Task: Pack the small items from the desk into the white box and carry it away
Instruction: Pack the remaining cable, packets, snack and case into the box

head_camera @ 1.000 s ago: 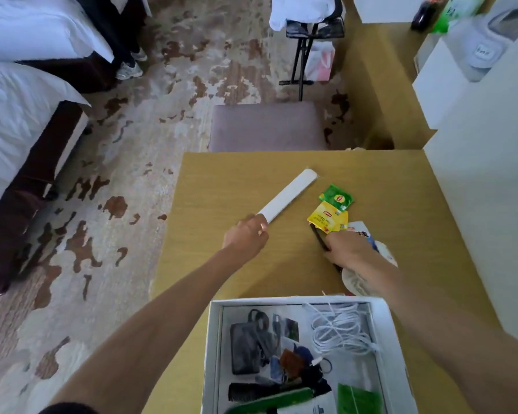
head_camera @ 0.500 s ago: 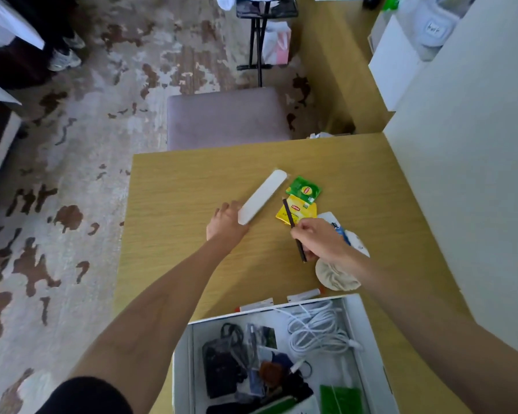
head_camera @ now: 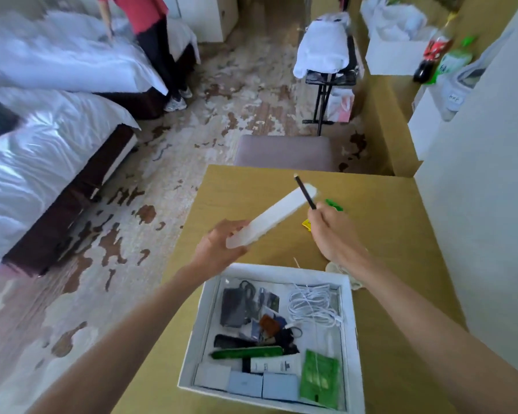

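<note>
The white box (head_camera: pixel 350 333) sits open on the near part of the wooden desk (head_camera: pixel 380 222), filled with cables, a charger, tubes and packets. My left hand (head_camera: pixel 219 249) grips one end of a long white flat case (head_camera: pixel 274 215), lifted off the desk and pointing up to the right. My right hand (head_camera: pixel 331 234) holds a thin black pencil (head_camera: pixel 305 191) upright beside the case. Behind that hand lie a green tea packet (head_camera: pixel 334 204) and a yellow tea packet (head_camera: pixel 306 224), partly hidden. A pale cloth item (head_camera: pixel 335 268) peeks out under my right forearm.
A grey stool (head_camera: pixel 283 152) stands at the desk's far edge. A white wall panel (head_camera: pixel 476 204) borders the desk on the right. Two beds (head_camera: pixel 42 138) lie to the left, with a person in a red top (head_camera: pixel 150 40) beside them. A folding rack (head_camera: pixel 329 73) stands farther back.
Both hands have lifted off the desk: the left raised the white case, the right raised the pencil. The view has tilted up, showing more of the room.
</note>
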Available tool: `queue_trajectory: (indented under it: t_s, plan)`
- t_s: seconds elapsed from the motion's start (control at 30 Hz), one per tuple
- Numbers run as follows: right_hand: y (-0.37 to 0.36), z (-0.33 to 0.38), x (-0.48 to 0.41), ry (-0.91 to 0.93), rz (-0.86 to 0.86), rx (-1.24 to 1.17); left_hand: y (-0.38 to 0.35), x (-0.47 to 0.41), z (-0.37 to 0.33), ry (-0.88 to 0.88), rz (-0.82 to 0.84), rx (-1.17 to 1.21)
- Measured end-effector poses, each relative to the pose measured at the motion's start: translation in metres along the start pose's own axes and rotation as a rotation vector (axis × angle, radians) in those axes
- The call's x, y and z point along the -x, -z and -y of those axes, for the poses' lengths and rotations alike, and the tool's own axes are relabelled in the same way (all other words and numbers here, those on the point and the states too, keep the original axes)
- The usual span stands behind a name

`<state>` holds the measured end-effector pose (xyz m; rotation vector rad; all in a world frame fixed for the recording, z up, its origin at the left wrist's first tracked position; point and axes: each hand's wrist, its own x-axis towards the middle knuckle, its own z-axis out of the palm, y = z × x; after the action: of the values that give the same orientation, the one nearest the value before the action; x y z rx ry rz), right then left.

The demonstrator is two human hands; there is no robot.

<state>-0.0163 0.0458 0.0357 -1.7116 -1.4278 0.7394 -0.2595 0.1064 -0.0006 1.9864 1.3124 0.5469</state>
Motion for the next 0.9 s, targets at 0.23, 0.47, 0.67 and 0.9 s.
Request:
queue_trajectory:
  t_s: [0.23,0.47,0.67,0.9]
  plan:
    - [-0.021,0.046,0.054,0.354,0.107,0.799,0.019,0.100,0.005,-0.110,0.133,-0.237]
    - [-0.045,0.013,0.093,-0.151,0.720,0.734,0.004,0.132,0.021,-0.232,0.410,-0.341]
    - [-0.055,-0.002,0.129,-0.349,0.805,0.630,-0.008,0.134,0.029,-0.350,0.627,-0.374]
    - [-0.069,-0.008,0.160,-0.315,0.690,0.576,-0.012,0.139,0.038,-0.551,0.821,-0.500]
